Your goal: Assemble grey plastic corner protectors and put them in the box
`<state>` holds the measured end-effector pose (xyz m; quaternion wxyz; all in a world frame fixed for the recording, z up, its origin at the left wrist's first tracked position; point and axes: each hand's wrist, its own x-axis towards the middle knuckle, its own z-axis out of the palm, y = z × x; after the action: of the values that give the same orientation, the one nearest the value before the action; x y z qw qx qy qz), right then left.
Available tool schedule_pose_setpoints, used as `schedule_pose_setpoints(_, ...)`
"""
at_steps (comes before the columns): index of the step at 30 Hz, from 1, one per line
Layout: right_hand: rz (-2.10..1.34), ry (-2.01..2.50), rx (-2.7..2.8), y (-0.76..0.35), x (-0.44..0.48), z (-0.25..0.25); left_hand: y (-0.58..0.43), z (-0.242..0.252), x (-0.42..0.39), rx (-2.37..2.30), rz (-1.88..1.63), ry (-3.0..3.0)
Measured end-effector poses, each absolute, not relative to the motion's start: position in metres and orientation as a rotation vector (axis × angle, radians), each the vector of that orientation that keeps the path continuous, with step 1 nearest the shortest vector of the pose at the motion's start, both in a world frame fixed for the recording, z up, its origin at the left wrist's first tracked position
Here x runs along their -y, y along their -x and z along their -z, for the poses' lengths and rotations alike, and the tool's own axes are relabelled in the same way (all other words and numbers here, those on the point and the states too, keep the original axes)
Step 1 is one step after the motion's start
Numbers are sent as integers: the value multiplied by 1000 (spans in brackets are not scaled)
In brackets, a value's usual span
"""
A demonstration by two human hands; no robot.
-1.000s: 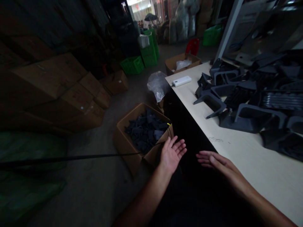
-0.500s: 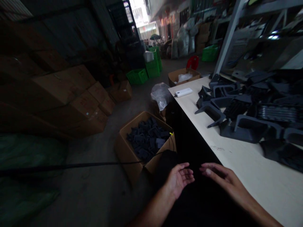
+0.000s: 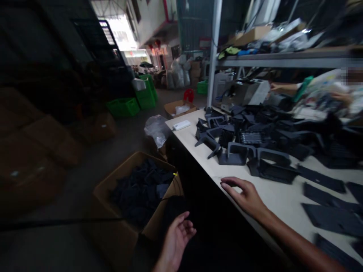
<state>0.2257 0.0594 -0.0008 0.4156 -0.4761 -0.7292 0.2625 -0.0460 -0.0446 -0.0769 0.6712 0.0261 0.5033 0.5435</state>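
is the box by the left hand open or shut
Open: no lid covers the box, and dark parts show inside.

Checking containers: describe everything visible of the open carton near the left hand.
Brown, cardboard-looking, the carton stands open-topped beside the table, base in shadow. Jumbled dark parts fill much of it. A yellow tip shows at its right rim; a dark cord crosses its near side. The left hand looks clear of it.

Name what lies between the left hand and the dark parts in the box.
The head view shows the box wall, then a black shape too dim to identify, between the dark parts and left hand.
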Motion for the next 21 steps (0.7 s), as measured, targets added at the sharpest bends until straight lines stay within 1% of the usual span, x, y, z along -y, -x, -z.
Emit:
schedule_pose_setpoints(5,1,1305,2008,-262,-98,-21,54,83,41,-1173,-1179,-61)
schedule_pose_setpoints(7,151,1405,2026,-274,-114,-30,55,85,40,-1165,-1165,-76)
schedule_pose_setpoints(14,257,1654,1965,-315,-153,-50,63,97,40,-1109,-1136,-181)
schedule_pose_setpoints(18,224,1759,1960,-352,-131,-55,69,98,45,-1146,-1155,-255)
schedule_pose_setpoints(21,168,1733,1908,-355,-117,-45,63,93,59,-1171,-1189,-303)
